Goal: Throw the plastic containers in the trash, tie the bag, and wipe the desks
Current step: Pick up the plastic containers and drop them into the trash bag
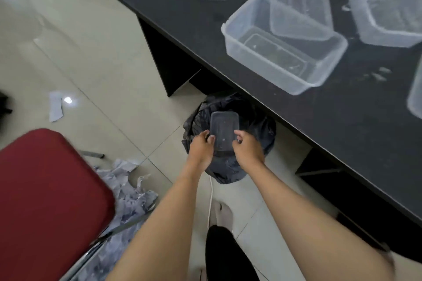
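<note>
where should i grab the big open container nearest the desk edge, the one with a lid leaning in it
Take the big open container by its long rim nearest the desk edge, coming from above on the person's side. It sits upright with a stiff lip exposed there; the lid leans on the far wall, so that side is likely awkward.

Pale glossy floor tiles (80, 57) catch a bright light reflection. A red padded chair (45, 201) stands at lower left, crumpled paper scraps (130, 191) beside it. A black desk (285, 102) runs diagonally at right.
</note>
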